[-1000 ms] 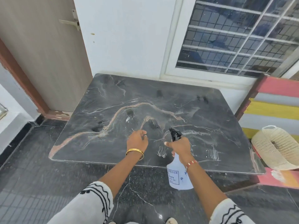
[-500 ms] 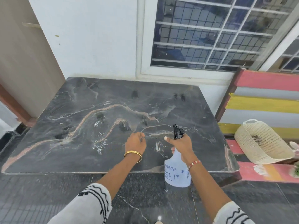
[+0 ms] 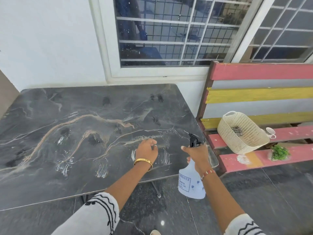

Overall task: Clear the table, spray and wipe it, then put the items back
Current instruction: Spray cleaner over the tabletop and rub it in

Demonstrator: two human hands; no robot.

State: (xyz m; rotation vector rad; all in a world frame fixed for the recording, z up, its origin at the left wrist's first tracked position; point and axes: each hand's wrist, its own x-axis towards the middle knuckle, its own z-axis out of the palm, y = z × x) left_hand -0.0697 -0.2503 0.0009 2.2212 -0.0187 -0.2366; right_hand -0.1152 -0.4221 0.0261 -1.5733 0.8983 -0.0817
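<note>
Item: dark grey marble-patterned tabletop [image 3: 50,116], rectangular with rounded corners, bare of objects. Condition: streaked with several pale wet patches, most along the near half.

Item: translucent white plastic spray bottle with black trigger head [image 3: 191,184]. Location: held over the right near corner of the tabletop, nozzle turned toward the surface. Holder: right hand [image 3: 197,154], closed round the bottle neck, index finger extended by the trigger.

Item: left hand [image 3: 147,150], gold bangle at the wrist. State: loosely curled, fingers bent, holding nothing visible; whether it touches the surface cannot be told.

Item: cream perforated plastic basket [image 3: 242,133], tipped on the pink, yellow and grey slatted wooden bench [image 3: 254,95] just beside the table. Contents: a dark checked cloth, apparently. Adjacent: small green plant [image 3: 279,152]; white cup-like piece [image 3: 270,132].

Change noted: over the last second the view has swung right, bringing the bench and basket fully into frame; the bottle has shifted toward the right corner, while wet streaks remain unwiped.

Assessment: clearing done; spraying probably near its end. Wiping likely next, and the cloth in the basket seems the tool for it. Return of items outstanding
</note>
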